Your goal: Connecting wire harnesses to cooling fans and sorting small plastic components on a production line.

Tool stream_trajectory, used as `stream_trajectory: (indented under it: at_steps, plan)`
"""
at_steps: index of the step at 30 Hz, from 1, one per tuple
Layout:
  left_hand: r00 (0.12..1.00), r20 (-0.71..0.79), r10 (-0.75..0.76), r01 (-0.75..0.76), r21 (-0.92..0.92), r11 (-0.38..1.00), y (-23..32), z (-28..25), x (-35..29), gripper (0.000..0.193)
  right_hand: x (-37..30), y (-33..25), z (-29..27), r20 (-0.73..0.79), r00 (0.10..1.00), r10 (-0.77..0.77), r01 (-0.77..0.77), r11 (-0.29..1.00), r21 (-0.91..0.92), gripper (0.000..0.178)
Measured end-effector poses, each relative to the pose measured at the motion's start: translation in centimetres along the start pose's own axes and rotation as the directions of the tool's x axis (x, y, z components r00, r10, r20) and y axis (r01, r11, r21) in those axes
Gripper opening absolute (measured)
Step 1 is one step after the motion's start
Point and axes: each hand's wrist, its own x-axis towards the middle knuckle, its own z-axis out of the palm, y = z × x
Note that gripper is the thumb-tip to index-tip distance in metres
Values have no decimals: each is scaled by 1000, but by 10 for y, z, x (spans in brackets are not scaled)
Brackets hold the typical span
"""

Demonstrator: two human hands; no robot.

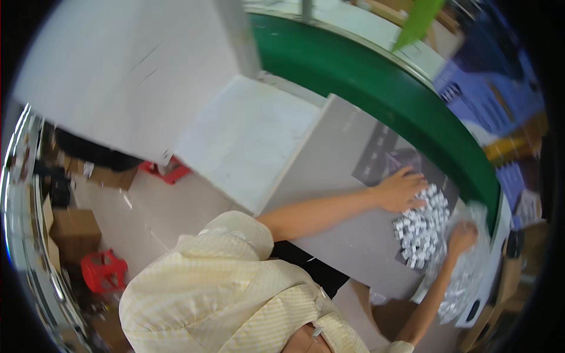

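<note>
Head view: left hand (403, 189) spread at the far edge of small silvery pieces (422, 229); right hand (463, 237), grip unclear, at a clear bag (469, 273), contents blurred.

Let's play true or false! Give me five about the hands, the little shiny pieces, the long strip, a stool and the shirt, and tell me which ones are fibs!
1. The left hand is at the edge of the pile of small shiny pieces. True.
2. The right hand is on a stool. False: it is at the clear plastic bag.
3. The long strip behind the pile is orange. False: it is green.
4. A red stool stands near a cardboard box. True.
5. The shirt is plain black. False: it is patterned in pale yellow and white.
</note>
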Motion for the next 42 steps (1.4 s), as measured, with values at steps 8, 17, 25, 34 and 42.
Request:
stream_trajectory:
  at_steps: [8, 17, 25, 34, 42]
  plan:
    - [961, -278, -12, -51, -219, 974, -15, 7, -20, 51, 43, 78, 84, 292, 867, 404, -316, 899, -304, 70]
    - [949, -305, -79, 25, -180, 983, 26, -107, -99, 42, 28, 184, 62, 20, 1000, 8, 4, 838, -545, 20]
    - [956, -254, -149, 121, -124, 985, 35, -130, -139, 39, 6, 68, -13, 145, 989, -18, 62, 952, -300, 26]
    - [982, -156, -110, 105, -36, 994, 49, -109, -123, 50, -38, -101, -187, -85, 992, 91, -70, 972, 225, 31]
    - [968, 245, 43, -79, 137, 987, 65, -51, -95, 135, -138, -243, -168, -178, 910, -375, 415, 811, 411, 11]
